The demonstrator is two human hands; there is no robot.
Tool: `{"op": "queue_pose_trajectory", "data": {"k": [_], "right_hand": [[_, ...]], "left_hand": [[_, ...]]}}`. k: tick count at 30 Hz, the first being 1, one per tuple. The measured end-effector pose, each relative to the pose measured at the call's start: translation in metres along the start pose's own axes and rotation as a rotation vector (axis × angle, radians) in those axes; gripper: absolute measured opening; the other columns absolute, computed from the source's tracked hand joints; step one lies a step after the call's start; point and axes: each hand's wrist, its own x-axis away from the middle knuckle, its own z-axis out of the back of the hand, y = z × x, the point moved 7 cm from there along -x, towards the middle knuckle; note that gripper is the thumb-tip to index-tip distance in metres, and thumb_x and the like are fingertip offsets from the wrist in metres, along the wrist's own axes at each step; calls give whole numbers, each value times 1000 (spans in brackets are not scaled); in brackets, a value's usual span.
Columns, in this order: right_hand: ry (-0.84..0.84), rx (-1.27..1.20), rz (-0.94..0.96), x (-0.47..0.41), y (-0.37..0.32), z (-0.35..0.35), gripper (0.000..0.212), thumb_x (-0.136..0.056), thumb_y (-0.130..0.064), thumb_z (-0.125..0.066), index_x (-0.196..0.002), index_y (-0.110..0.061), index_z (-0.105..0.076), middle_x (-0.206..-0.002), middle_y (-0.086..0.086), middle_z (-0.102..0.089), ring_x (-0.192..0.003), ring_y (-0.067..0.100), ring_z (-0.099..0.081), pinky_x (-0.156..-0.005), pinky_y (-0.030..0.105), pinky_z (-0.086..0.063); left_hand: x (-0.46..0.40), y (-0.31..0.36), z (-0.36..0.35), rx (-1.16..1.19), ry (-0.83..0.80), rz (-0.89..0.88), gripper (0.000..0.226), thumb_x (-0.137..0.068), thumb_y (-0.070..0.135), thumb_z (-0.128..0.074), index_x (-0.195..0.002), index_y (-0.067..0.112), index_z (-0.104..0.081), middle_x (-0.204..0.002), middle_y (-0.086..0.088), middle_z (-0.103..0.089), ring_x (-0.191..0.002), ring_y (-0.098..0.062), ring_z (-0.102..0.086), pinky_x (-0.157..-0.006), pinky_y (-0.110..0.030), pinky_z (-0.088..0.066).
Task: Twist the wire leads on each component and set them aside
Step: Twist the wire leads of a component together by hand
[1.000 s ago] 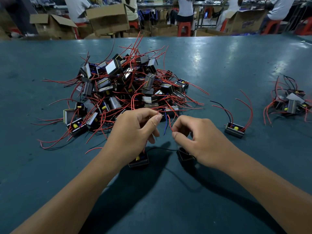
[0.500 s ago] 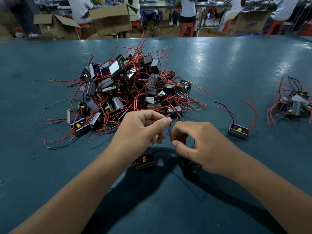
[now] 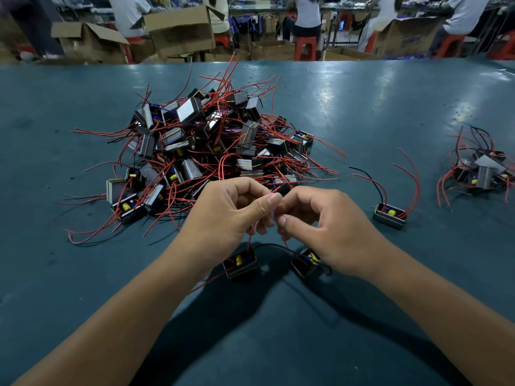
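Nearest, two small black box-shaped components with yellow parts inside rest on the teal table (image 3: 83, 274): one (image 3: 241, 263) beneath the left hand (image 3: 223, 215), one (image 3: 306, 261) beneath the right hand (image 3: 328, 224). Both hands meet just above them, thumbs and forefingers curled, pinching thin red wire leads (image 3: 250, 238) that rise from the components. Right of the hands sits one single component (image 3: 389, 215). Beyond lie two heaps: a large tangled pile (image 3: 211, 146) and a small cluster (image 3: 482, 171) at far right. Past the table's edge stand cardboard boxes (image 3: 181, 29).
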Motion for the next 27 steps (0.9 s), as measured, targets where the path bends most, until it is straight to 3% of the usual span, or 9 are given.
{"op": "queue_pose_trajectory", "data": {"k": [5, 10, 12, 16, 20, 23, 27], "right_hand": [[15, -78, -54, 0, 7, 1, 4, -84, -28, -60, -83, -24, -62, -73, 6, -70, -70, 30, -65, -69, 48, -54], [-52, -150, -87, 1, 15, 1, 6, -93, -19, -58, -87, -20, -60, -74, -3, -71, -71, 11, -68, -71, 28, -54], [-69, -182, -104, 1, 17, 0, 6, -91, -20, -56, -88, -19, -60, -75, -2, -72, -72, 12, -68, -72, 31, -56], [-59, -230, -116, 0, 18, 2, 7, -91, -19, -56, -88, -15, -61, -75, 3, -72, -72, 20, -70, -74, 39, -59], [-48, -257, -136, -1, 20, 3, 7, -91, -19, -57, -88, -15, -62, -74, 4, -72, -71, 22, -70, -72, 37, -59], [-49, -245, -135, -1, 19, 4, 9, -96, -13, -58, -88, -15, -61, -73, 3, -71, -70, 20, -70, -71, 33, -58], [-57, -228, -136, 0, 18, 3, 14, -98, -4, -57, -87, -13, -61, -70, 2, -70, -66, 17, -68, -68, 28, -56]], "left_hand": [[-1, 1, 3, -35, -15, -12, 14, -93, 22, -67, -88, 9, -70, -62, 0, -65, -55, -11, -56, -55, -23, -48], [-1, 5, 7, -147, -87, -61, 11, -94, 25, -65, -92, 17, -72, -62, 14, -56, -58, -2, -47, -58, -13, -41], [0, 6, 6, -171, -112, -74, 8, -93, 24, -67, -94, 17, -72, -69, 14, -61, -63, 0, -50, -61, -11, -42], [1, 7, 3, -199, -134, -98, 15, -89, 31, -69, -98, 20, -72, -85, -4, -70, -75, -10, -61, -72, -22, -51], [2, 9, 4, -240, -98, -137, 10, -90, 31, -69, -98, 25, -72, -88, -4, -71, -82, -25, -65, -75, -31, -54], [1, 8, 4, -282, -78, -150, 5, -94, 24, -68, -97, 25, -72, -86, -1, -70, -80, -25, -64, -74, -34, -54], [2, 10, 4, -343, -60, -164, 7, -97, 19, -66, -96, 21, -72, -83, 3, -69, -74, -17, -62, -68, -27, -51]]}}
